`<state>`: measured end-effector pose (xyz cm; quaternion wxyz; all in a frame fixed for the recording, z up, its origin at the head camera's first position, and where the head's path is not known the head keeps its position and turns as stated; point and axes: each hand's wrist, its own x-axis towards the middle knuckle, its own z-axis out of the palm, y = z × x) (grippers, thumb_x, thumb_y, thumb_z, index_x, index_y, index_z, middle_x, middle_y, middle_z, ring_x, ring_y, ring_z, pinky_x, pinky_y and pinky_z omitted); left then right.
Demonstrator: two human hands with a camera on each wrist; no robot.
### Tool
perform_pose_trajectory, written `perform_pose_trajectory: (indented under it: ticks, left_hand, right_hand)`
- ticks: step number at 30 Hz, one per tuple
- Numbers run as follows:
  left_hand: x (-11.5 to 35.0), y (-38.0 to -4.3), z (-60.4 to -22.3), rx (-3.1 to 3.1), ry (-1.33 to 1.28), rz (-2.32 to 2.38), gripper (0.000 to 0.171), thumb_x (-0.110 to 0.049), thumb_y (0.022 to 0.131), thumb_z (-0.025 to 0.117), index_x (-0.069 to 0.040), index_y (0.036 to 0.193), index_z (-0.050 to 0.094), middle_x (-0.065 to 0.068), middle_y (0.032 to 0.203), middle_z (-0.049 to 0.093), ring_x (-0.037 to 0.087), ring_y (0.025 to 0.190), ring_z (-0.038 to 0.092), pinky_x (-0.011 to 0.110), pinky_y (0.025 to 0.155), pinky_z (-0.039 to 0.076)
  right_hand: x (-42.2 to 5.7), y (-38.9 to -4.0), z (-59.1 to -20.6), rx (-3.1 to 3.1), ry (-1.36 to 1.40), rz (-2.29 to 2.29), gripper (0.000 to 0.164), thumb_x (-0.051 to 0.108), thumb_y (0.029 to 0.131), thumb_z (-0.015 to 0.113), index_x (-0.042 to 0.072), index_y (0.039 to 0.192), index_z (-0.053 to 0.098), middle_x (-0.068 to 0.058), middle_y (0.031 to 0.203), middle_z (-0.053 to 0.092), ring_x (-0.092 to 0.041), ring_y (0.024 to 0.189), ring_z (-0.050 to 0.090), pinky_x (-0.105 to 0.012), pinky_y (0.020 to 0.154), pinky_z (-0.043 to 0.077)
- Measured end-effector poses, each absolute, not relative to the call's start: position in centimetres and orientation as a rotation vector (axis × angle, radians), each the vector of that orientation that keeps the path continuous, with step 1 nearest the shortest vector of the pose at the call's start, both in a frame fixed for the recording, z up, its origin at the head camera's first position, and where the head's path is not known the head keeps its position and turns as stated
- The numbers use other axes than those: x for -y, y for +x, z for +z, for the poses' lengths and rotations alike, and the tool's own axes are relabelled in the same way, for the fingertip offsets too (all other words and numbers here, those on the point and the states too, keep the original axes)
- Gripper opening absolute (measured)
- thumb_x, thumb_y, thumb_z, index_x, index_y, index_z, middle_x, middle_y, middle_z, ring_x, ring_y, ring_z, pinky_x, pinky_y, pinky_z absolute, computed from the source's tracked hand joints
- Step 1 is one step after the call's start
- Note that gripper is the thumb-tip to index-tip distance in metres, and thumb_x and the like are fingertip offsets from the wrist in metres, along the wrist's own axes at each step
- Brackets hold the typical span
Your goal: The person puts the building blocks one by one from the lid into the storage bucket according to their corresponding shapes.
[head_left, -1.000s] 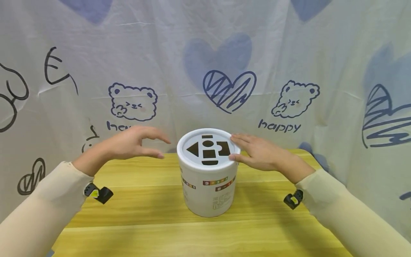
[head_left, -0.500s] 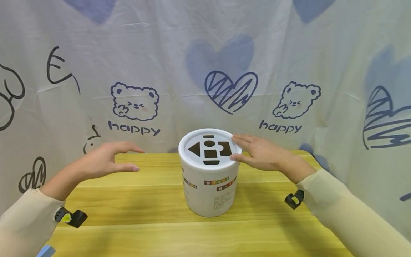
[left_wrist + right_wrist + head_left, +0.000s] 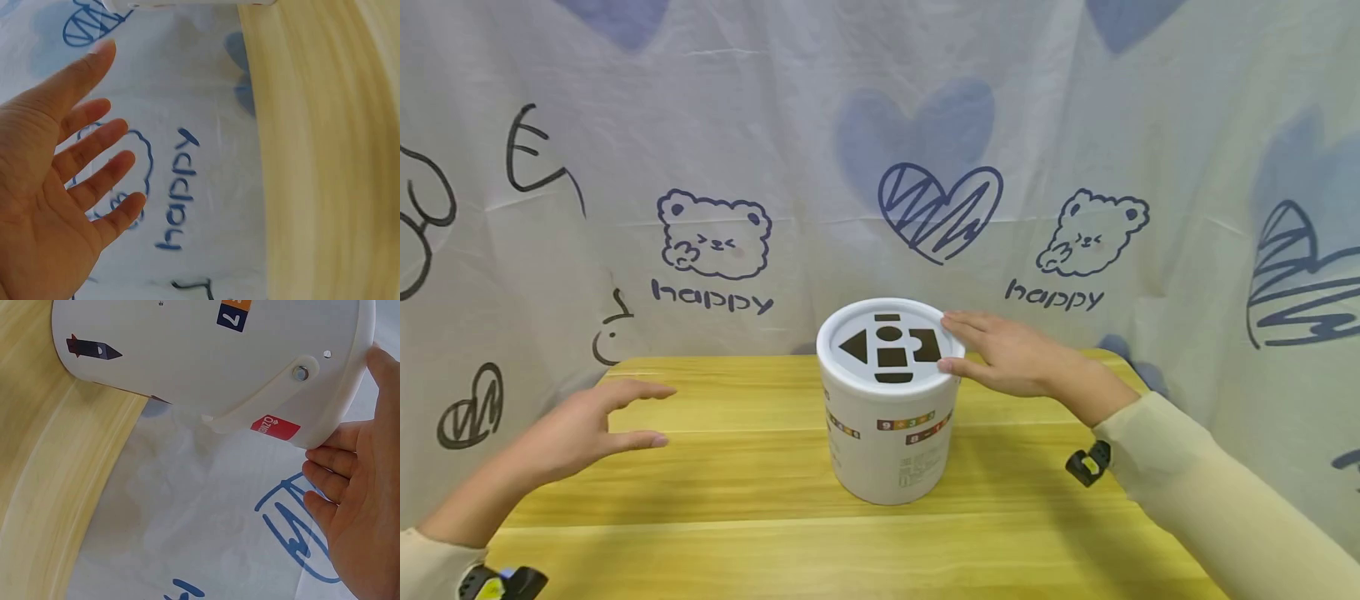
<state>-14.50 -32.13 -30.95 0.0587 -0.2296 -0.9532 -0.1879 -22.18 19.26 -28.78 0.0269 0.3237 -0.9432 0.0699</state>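
Note:
A white bucket (image 3: 868, 462) with printed sums on its side stands upright on the wooden table. Its lid (image 3: 824, 354) has dark cut-outs: a triangle, a circle, a square and others. My right hand (image 3: 1011, 358) rests at the right side of the lid, thumb and fingertips touching the rim. In the right wrist view the bucket's handle (image 3: 262, 394) hangs by a round pivot near the fingers (image 3: 337, 459). My left hand (image 3: 576, 429) is held over the table's left side, well apart from the bucket, fingers extended and thumb spread, holding nothing.
The wooden table (image 3: 715, 492) reaches back to a pale curtain (image 3: 820, 167) printed with hearts, bears and the word happy. Black wrist cameras (image 3: 1087, 463) sit on both sleeves. The bucket stands near the table's middle.
My left hand has moved away from the bucket, to the left and toward me. My right hand stays at the lid's rim, and the bucket stands where it was.

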Motion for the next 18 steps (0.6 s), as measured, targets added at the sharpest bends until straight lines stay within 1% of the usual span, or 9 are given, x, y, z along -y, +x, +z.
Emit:
perform_pose_trajectory:
  ticks: [9, 14, 18]
  left_hand:
    - [35.8, -12.3, -35.2, 3.002, -0.397, -0.583, 0.068, -0.047, 0.084, 0.073, -0.005, 0.135, 0.056, 0.024, 0.134, 0.054, 0.052, 0.119, 0.047, 0.064, 0.084, 0.045]
    - [37.6, -11.0, -37.2, 3.045, -0.271, -0.538, 0.071, -0.049, 0.084, 0.073, -0.002, 0.135, 0.055, 0.027, 0.132, 0.054, 0.055, 0.115, 0.048, 0.063, 0.079, 0.047]
    - [38.9, -10.3, -38.5, 3.114, -0.151, -0.519, 0.079, -0.056, 0.085, 0.068, 0.001, 0.136, 0.053, 0.032, 0.132, 0.052, 0.057, 0.112, 0.048, 0.060, 0.075, 0.049]
  right_hand:
    - [-19.3, -22.3, -28.8, 2.920, 0.996, 0.199, 0.085, 0.070, 0.095, 0.033, 0.012, 0.156, 0.024, -0.008, 0.160, 0.022, -0.032, 0.145, 0.022, -0.052, 0.117, 0.019]
    - [-19.3, -22.3, -28.8, 2.917, 0.996, 0.187, 0.086, 0.071, 0.095, 0.032, 0.012, 0.156, 0.024, -0.008, 0.160, 0.023, -0.032, 0.145, 0.022, -0.051, 0.117, 0.019]
    - [-19.2, -22.3, -28.8, 2.918, 0.993, 0.186, 0.086, 0.071, 0.095, 0.031, 0.012, 0.156, 0.024, -0.008, 0.160, 0.022, -0.031, 0.145, 0.022, -0.051, 0.117, 0.019]
